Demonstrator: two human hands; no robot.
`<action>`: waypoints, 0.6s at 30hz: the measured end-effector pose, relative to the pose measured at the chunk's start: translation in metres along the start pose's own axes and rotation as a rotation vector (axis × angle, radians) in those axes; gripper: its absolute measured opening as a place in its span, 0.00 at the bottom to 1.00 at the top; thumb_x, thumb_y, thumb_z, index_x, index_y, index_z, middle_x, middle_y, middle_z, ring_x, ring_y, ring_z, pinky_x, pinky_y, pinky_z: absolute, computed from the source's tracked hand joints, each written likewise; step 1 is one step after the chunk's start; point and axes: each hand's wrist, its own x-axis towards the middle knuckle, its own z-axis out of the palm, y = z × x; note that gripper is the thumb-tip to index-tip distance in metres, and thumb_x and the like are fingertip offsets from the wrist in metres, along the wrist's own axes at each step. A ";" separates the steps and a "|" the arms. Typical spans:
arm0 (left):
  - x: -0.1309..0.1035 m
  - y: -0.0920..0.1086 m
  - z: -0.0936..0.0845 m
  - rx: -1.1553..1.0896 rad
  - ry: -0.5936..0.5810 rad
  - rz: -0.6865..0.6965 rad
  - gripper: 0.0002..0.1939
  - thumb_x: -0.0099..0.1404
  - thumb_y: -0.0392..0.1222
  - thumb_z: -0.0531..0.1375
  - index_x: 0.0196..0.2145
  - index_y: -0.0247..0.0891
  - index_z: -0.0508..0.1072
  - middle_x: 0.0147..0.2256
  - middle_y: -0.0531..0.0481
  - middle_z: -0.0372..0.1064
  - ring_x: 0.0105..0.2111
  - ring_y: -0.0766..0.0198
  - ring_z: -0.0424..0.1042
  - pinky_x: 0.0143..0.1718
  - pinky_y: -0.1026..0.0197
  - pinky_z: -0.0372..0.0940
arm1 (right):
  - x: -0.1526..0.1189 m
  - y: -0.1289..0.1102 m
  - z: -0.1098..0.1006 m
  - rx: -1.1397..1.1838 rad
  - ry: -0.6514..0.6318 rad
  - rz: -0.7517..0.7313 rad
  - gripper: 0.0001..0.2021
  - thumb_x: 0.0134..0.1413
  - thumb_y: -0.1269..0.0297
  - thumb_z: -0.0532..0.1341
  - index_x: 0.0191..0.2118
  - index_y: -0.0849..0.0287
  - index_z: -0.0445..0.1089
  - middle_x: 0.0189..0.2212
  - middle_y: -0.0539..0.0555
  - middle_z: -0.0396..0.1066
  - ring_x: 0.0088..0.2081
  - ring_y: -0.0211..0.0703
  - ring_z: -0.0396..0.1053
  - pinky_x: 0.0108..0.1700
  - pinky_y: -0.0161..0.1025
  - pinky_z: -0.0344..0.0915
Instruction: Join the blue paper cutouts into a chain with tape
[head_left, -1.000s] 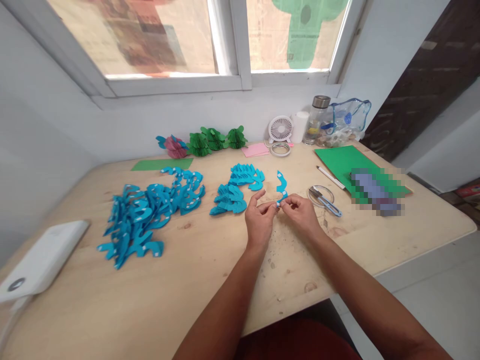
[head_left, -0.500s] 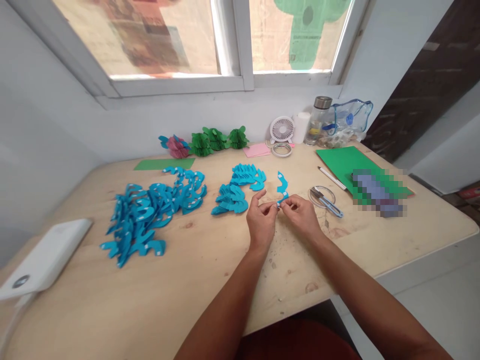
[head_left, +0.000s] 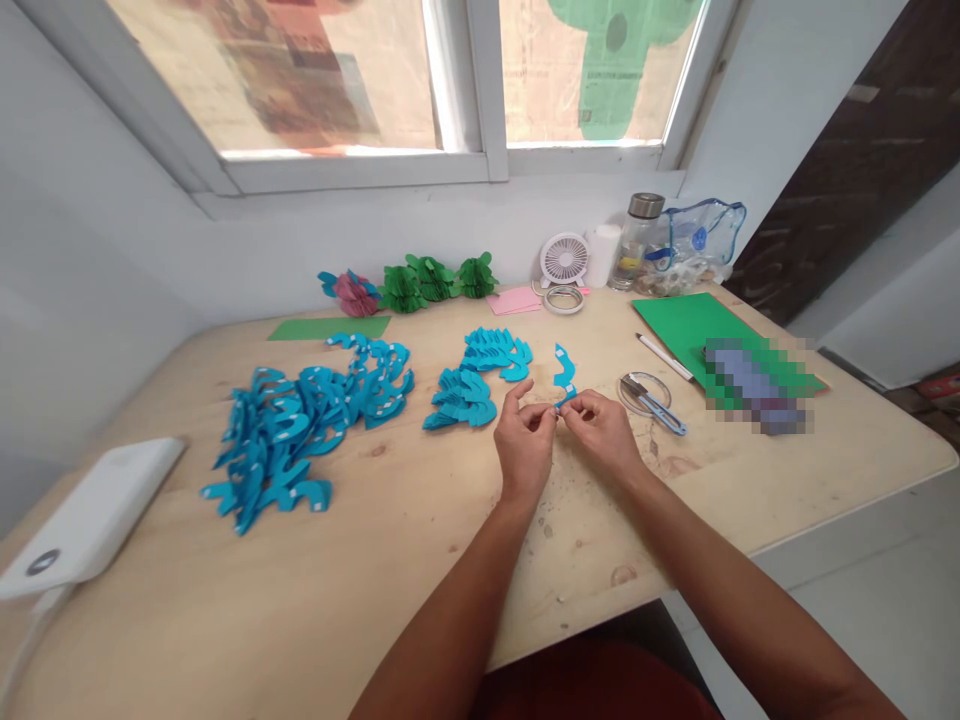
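Observation:
A wavy blue paper cutout with small white squares on it lies over the table, its near end between my fingertips. My left hand pinches at that end, thumb against forefinger, another finger raised. Closed in a pinch too, my right hand grips the same end from the right. The fingertips nearly meet and hide the tip of the paper. Left of my hands are two fanned stacks of blue cutouts, a near stack and a far stack. Farther left spreads a large heap of blue cutouts with white squares.
Right of my hands, a blue utility knife rests on a tape ring. Beyond are a white pen and green sheets under a blurred object. A small fan and bottle stand behind; a power bank lies left.
Almost nothing differs. My fingertips have shifted slightly at the near end of the blue cutout, and the white spot there shows less now.

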 end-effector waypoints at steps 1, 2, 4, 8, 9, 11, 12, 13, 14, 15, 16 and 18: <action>0.000 0.001 0.000 0.015 0.005 0.009 0.19 0.52 0.33 0.59 0.44 0.35 0.66 0.27 0.51 0.74 0.30 0.65 0.73 0.36 0.62 0.66 | 0.000 0.000 0.000 0.003 -0.001 0.004 0.08 0.47 0.67 0.56 0.25 0.59 0.72 0.26 0.53 0.72 0.29 0.39 0.67 0.32 0.35 0.61; 0.000 0.002 -0.001 0.033 0.011 0.017 0.17 0.52 0.33 0.59 0.42 0.36 0.67 0.27 0.51 0.73 0.30 0.64 0.73 0.36 0.62 0.66 | 0.000 0.000 0.001 0.009 -0.002 0.010 0.08 0.47 0.67 0.56 0.25 0.59 0.73 0.26 0.53 0.72 0.29 0.39 0.67 0.32 0.35 0.61; 0.000 0.004 -0.001 0.065 0.024 0.030 0.13 0.52 0.33 0.59 0.38 0.36 0.68 0.26 0.51 0.73 0.30 0.64 0.73 0.36 0.62 0.66 | 0.000 0.001 0.001 0.031 -0.009 0.031 0.08 0.47 0.66 0.56 0.26 0.59 0.73 0.26 0.53 0.73 0.28 0.39 0.67 0.32 0.35 0.61; 0.000 0.006 -0.002 0.083 0.045 0.048 0.09 0.53 0.34 0.58 0.35 0.37 0.68 0.26 0.51 0.72 0.29 0.65 0.73 0.35 0.63 0.65 | 0.000 -0.001 0.002 0.137 -0.027 0.124 0.09 0.47 0.65 0.56 0.26 0.60 0.74 0.28 0.53 0.74 0.28 0.39 0.68 0.31 0.34 0.61; 0.000 0.006 -0.002 0.081 0.051 0.050 0.10 0.53 0.34 0.59 0.35 0.37 0.68 0.26 0.51 0.72 0.29 0.65 0.73 0.35 0.63 0.65 | 0.000 -0.002 0.002 0.165 -0.025 0.152 0.10 0.46 0.65 0.56 0.27 0.61 0.74 0.27 0.52 0.74 0.28 0.40 0.68 0.31 0.34 0.61; 0.000 0.006 -0.002 0.076 0.057 0.049 0.12 0.52 0.34 0.59 0.37 0.36 0.67 0.27 0.51 0.72 0.29 0.65 0.73 0.35 0.63 0.65 | 0.001 -0.003 0.002 0.203 -0.021 0.204 0.10 0.46 0.64 0.57 0.26 0.61 0.74 0.26 0.52 0.74 0.28 0.41 0.69 0.31 0.35 0.61; 0.000 0.007 -0.002 0.073 0.059 0.046 0.13 0.52 0.33 0.59 0.38 0.36 0.67 0.27 0.51 0.72 0.29 0.65 0.73 0.35 0.63 0.65 | 0.001 -0.003 0.002 0.212 -0.020 0.223 0.10 0.45 0.63 0.57 0.26 0.62 0.75 0.24 0.52 0.74 0.28 0.41 0.69 0.31 0.35 0.61; 0.000 0.007 -0.002 0.069 0.058 0.045 0.14 0.53 0.33 0.59 0.39 0.36 0.67 0.27 0.52 0.72 0.29 0.65 0.73 0.35 0.63 0.65 | 0.001 -0.003 0.002 0.216 -0.021 0.236 0.10 0.45 0.63 0.58 0.26 0.62 0.75 0.23 0.52 0.74 0.28 0.42 0.69 0.30 0.35 0.61; 0.000 0.008 -0.002 0.063 0.060 0.044 0.15 0.53 0.33 0.59 0.40 0.36 0.66 0.27 0.52 0.72 0.29 0.64 0.73 0.35 0.63 0.66 | 0.002 -0.002 0.002 0.217 -0.020 0.243 0.10 0.45 0.62 0.58 0.26 0.62 0.75 0.23 0.52 0.74 0.28 0.42 0.69 0.30 0.35 0.62; 0.001 0.008 -0.002 0.057 0.064 0.041 0.15 0.53 0.33 0.59 0.41 0.36 0.66 0.26 0.52 0.72 0.30 0.64 0.73 0.35 0.63 0.66 | 0.002 -0.001 0.001 0.218 -0.017 0.245 0.11 0.45 0.62 0.58 0.26 0.62 0.75 0.23 0.52 0.74 0.28 0.42 0.69 0.31 0.35 0.62; 0.001 0.009 -0.003 0.050 0.069 0.036 0.16 0.53 0.33 0.58 0.41 0.36 0.66 0.26 0.52 0.72 0.29 0.64 0.73 0.35 0.63 0.66 | 0.003 0.000 0.000 0.219 -0.011 0.244 0.11 0.45 0.62 0.58 0.26 0.62 0.75 0.23 0.52 0.74 0.29 0.42 0.69 0.31 0.36 0.62; 0.002 0.010 -0.003 0.027 0.087 0.016 0.17 0.53 0.32 0.58 0.43 0.36 0.66 0.26 0.52 0.72 0.28 0.64 0.73 0.34 0.63 0.66 | 0.004 0.002 -0.001 0.228 -0.001 0.232 0.11 0.46 0.62 0.57 0.27 0.62 0.74 0.25 0.53 0.74 0.30 0.42 0.69 0.32 0.36 0.63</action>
